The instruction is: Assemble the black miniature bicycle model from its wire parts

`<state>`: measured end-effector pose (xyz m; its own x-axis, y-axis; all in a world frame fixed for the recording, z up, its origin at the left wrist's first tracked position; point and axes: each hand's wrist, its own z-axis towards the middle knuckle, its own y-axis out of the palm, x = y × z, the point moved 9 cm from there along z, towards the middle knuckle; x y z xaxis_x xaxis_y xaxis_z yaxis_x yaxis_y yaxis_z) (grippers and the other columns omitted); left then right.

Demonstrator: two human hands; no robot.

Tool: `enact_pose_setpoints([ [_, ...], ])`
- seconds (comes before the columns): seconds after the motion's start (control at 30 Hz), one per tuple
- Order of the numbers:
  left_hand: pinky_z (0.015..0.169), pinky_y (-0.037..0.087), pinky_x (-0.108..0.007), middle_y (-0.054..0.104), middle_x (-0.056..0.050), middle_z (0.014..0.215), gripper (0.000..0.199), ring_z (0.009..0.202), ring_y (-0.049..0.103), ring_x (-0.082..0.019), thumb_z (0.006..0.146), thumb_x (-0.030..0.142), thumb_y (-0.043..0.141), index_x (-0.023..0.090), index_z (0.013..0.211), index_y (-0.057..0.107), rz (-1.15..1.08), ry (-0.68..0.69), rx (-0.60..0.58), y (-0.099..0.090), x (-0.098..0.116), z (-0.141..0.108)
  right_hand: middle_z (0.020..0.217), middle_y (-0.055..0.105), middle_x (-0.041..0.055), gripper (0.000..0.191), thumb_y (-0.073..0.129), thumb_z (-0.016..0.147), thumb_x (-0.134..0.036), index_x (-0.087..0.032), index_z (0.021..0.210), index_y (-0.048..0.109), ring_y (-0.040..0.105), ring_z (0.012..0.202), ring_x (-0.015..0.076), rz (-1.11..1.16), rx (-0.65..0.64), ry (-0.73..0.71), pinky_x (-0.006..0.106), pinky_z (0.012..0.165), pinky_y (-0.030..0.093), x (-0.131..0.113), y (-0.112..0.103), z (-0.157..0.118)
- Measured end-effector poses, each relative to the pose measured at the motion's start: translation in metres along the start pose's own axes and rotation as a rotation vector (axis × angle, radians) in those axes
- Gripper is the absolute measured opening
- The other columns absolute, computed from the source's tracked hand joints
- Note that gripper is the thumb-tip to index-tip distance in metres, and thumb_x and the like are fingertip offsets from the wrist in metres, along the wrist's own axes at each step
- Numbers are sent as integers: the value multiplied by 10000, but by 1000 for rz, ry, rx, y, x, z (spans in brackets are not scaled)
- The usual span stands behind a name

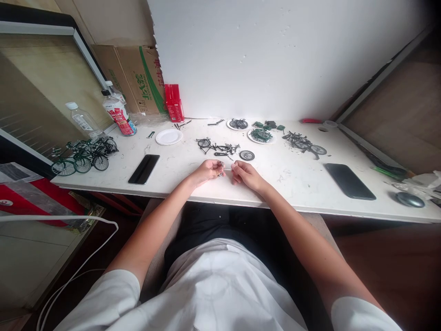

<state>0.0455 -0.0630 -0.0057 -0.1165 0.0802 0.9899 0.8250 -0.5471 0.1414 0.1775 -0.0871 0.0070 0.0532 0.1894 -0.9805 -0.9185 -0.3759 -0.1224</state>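
My left hand (208,172) is closed in a pinch on a small dark and silvery part (221,168), mostly hidden by the fingers. Just to its right, my right hand (246,175) is also closed, thumb against fingers. A thin pale rod (228,170) runs from its fingertips toward the small part; its kind is too small to tell. Beyond the hands lie a partly built black model bicycle (225,148), a small dark flat piece (220,154) and a loose spoked wheel (247,155).
Finished model bicycles (82,158) stand at the left near bottles (119,115) and a phone (144,169). Paper plates, one bare (168,136) and one with green parts (261,135), lie farther back. Black parts (303,143), a dark slab (349,181) and a mouse (409,199) are right.
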Motion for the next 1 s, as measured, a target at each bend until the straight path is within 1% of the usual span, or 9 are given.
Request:
enact_pose_setpoints([
  [0.1, 597, 300, -250, 665, -52, 788, 431, 660, 540, -96, 719, 425, 888, 130, 889, 625, 1, 2, -3, -1, -3, 1, 602, 509, -56, 499, 674, 942, -701, -259, 834, 471, 591, 587, 174, 34, -38, -14, 350, 657, 515, -1, 1, -1],
  [0.2, 595, 297, -246, 662, -52, 791, 430, 664, 544, -98, 715, 419, 892, 134, 893, 624, -12, 3, 5, -3, -4, 2, 597, 513, -61, 497, 691, 938, -691, -252, 847, 478, 617, 605, 174, -26, -59, -43, 333, 652, 489, -3, 0, -1],
  [0.33, 578, 278, -246, 650, -46, 776, 432, 654, 530, -99, 704, 414, 896, 140, 885, 616, -27, -6, 9, -3, -3, 1, 578, 499, -69, 507, 672, 945, -702, -256, 831, 461, 630, 580, 173, -73, -45, -55, 323, 635, 476, -4, -2, -1],
  [0.53, 572, 267, -249, 671, -50, 791, 414, 596, 465, -70, 732, 418, 874, 140, 899, 617, -4, 6, 9, -5, -5, 2, 543, 467, -80, 536, 646, 947, -723, -261, 790, 424, 615, 536, 164, -79, -37, -35, 310, 601, 472, -2, -1, 0],
  [0.63, 568, 264, -251, 676, -49, 789, 411, 566, 422, -57, 747, 422, 867, 140, 904, 613, 2, 13, 3, -5, -5, 2, 525, 445, -79, 547, 623, 951, -739, -259, 768, 433, 616, 532, 166, -80, -36, -19, 308, 597, 476, 0, 0, 0],
  [0.77, 559, 259, -251, 675, -49, 789, 420, 558, 409, -56, 734, 426, 873, 143, 895, 607, 6, 5, 7, -4, -4, 1, 511, 451, -68, 547, 643, 933, -746, -250, 757, 496, 596, 519, 166, -76, -9, -4, 308, 581, 473, 0, -2, 0],
  [0.9, 551, 259, -244, 680, -49, 787, 438, 533, 378, -41, 729, 437, 878, 138, 893, 603, 8, -3, 10, -2, -3, 1, 496, 508, -40, 542, 671, 925, -733, -211, 780, 648, 563, 504, 154, -122, 22, 11, 289, 540, 398, 1, -6, 0],
  [1.0, 549, 261, -234, 680, -48, 780, 436, 523, 367, -33, 731, 426, 888, 135, 886, 603, 9, -6, 20, -1, -3, 1, 522, 579, -11, 545, 683, 923, -720, -192, 788, 689, 517, 497, 137, -150, 43, 24, 291, 541, 370, 3, -9, 1],
])
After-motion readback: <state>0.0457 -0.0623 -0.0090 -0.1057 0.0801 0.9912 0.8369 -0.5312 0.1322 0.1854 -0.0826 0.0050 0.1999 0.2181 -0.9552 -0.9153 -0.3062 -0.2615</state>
